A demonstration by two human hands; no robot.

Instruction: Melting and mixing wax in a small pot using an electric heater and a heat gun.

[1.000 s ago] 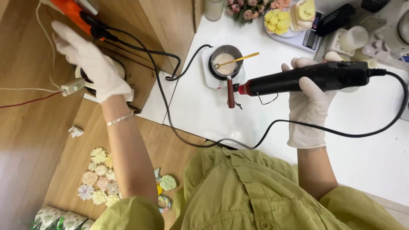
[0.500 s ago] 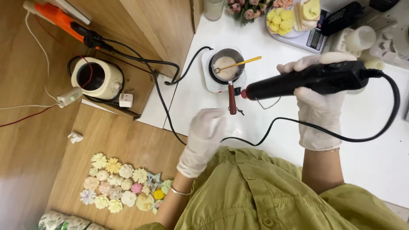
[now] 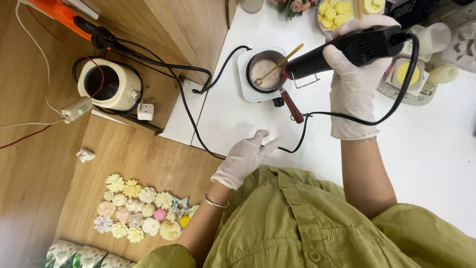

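Right hand (image 3: 353,79) grips the heat gun (image 3: 347,49), nozzle tip blurred; left hand (image 3: 245,156) open, empty.

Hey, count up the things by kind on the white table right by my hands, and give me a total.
Gloved hands: 2, left hand and right hand
Black heat tool: 1
Small pot with stirrer: 1
White hot plate: 1
Total: 5

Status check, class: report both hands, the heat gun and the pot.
Right hand grips heat gun, nozzle at pot. Left hand rests on table, empty. Stick in pot; cord crosses table.
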